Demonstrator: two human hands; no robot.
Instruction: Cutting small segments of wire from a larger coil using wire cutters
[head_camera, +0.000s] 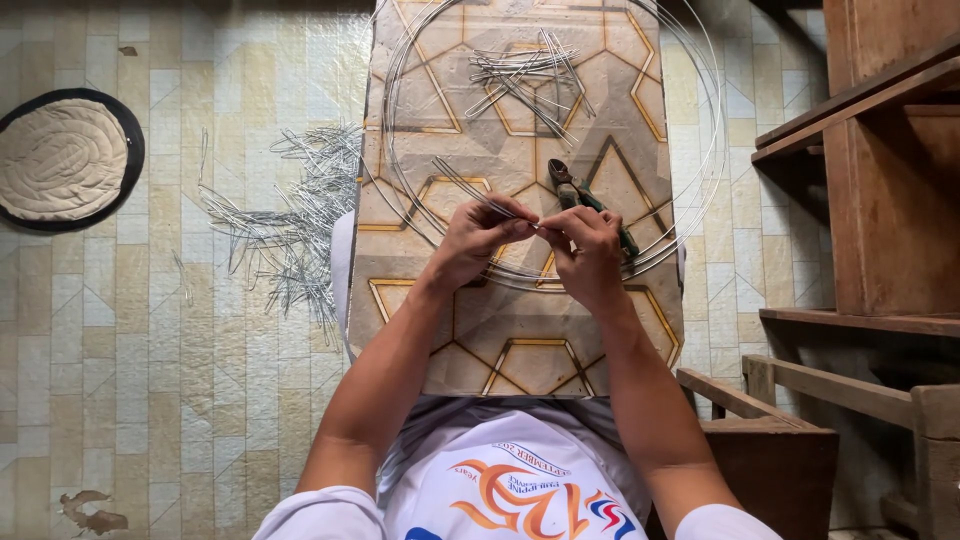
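Far left on the tiled floor (150, 300): a round quilted mat (62, 160), then a loose heap of cut wire pieces (285, 225). On the patterned board (520, 330): left hand (478, 235) pinching a short wire piece (470, 190), right hand (585, 245) pinching its other end, fingertips nearly meeting. Just behind: green-handled pliers (590, 205), a small wire bundle (525, 75), a large wire coil (700, 130). Likely risks: springy wire slipping from the pinch, a sharp end pricking a finger.

Thin shiny silver metal wire (470, 192) runs between the fingertips (527, 226); beneath them lies a glossy brown hexagon-patterned tile board (520, 330), and just beyond them dull green-handled metal pliers (585, 200).
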